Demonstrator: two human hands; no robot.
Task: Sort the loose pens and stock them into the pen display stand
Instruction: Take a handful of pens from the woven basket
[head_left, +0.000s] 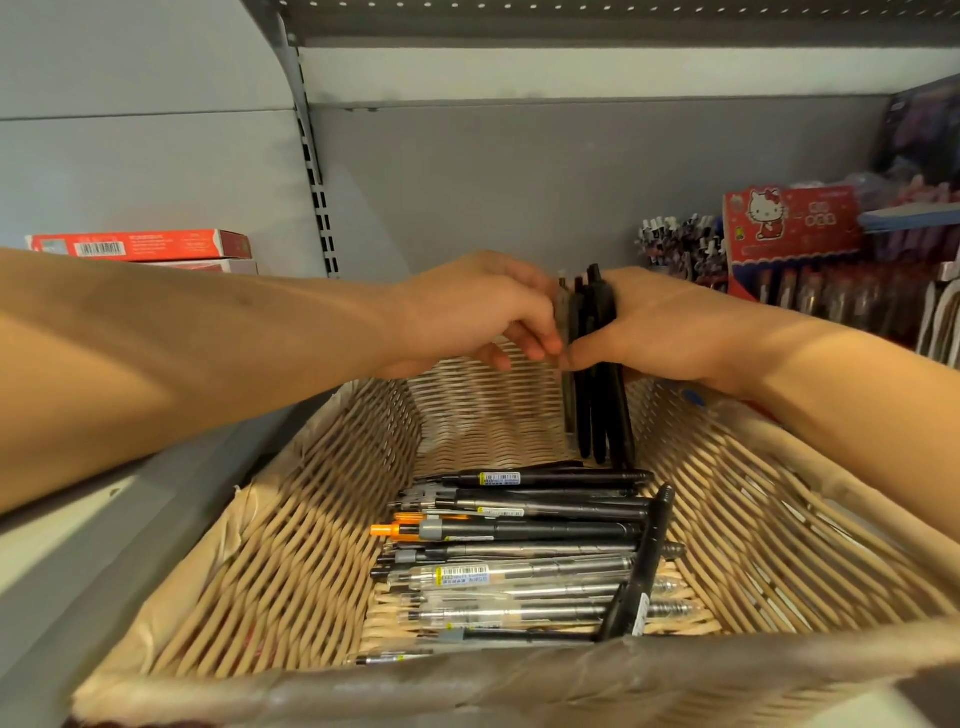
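Observation:
A wicker basket sits in front of me with several loose pens lying across its bottom, black, clear and one with an orange tip. Above the basket's far end my right hand grips an upright bundle of black pens, their lower ends hanging into the basket. My left hand reaches in from the left and pinches the left side of that bundle with its fingertips. One black pen leans diagonally over the loose pile.
Grey shelf back panel stands behind. Red boxes lie on the shelf at left. At right are a red cartoon-cat display box with pens, and cups of pens beside it.

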